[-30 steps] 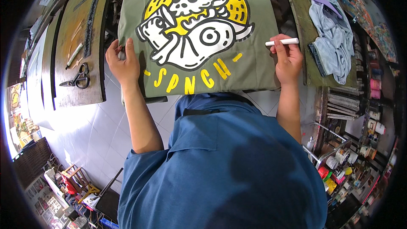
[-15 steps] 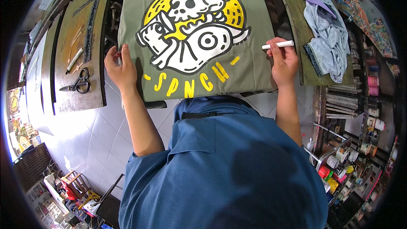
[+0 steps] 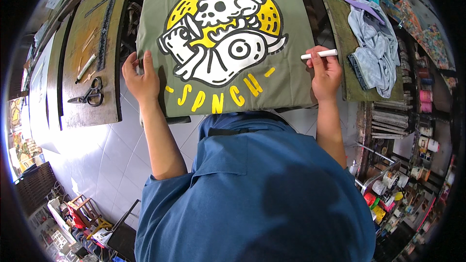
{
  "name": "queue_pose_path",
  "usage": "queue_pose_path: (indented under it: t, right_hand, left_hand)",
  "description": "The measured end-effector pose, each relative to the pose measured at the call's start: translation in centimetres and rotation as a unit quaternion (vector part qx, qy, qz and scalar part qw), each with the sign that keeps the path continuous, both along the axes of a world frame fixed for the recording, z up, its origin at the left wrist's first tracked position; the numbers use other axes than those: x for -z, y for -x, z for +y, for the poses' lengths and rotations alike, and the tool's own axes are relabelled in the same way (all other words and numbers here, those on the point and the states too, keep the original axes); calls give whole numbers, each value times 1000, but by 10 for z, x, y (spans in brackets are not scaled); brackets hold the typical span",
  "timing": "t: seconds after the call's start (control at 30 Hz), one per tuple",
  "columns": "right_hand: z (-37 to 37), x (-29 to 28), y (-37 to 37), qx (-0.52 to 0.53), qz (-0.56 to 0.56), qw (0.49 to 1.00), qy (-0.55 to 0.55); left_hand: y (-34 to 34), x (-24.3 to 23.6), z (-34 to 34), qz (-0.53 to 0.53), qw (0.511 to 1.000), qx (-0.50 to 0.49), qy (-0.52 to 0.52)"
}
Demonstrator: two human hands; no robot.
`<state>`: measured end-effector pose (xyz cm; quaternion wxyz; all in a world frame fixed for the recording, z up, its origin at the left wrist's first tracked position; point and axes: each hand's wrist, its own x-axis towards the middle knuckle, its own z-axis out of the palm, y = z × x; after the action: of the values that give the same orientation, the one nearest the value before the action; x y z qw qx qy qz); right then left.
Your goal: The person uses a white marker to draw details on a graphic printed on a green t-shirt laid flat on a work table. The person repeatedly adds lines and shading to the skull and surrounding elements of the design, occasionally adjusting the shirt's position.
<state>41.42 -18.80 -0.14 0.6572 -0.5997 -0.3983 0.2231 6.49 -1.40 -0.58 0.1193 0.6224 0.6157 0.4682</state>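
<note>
An olive-green cloth, stretched over a flat board, lies before me with a large printed skull-and-fish picture in white, yellow and black. Yellow lettering curves below the picture. In my right hand, at the cloth's right edge, a white marker is pinched between thumb and fingers, lying almost level. My left hand is at the left edge, its thumb raised beside the cloth and its fingers loosely bent and apart. Nothing shows in it.
On the wooden board at left lie black scissors, a pale pen-like tool and thin sticks. Crumpled light-blue cloth and a purple strip rest on the right-hand board. Several paint pots stand on shelving at lower right.
My left hand has shifted slightly right, its thumb nearer the cloth's edge. The printed cloth sits slightly lower in view. My right hand keeps the marker in nearly the same place.
</note>
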Motion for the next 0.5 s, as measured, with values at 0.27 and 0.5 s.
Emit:
queue_pose_path:
  t: [0.27, 0.5]
  right_hand:
    - [0, 1, 0, 10, 1, 1000, -2]
    - [1, 1, 2, 7, -21, 1000, 1]
  left_hand:
    - [-1, -1, -1, -8, 1000, 3, -2]
    - [-1, -2, -3, -7, 1000, 2, -1]
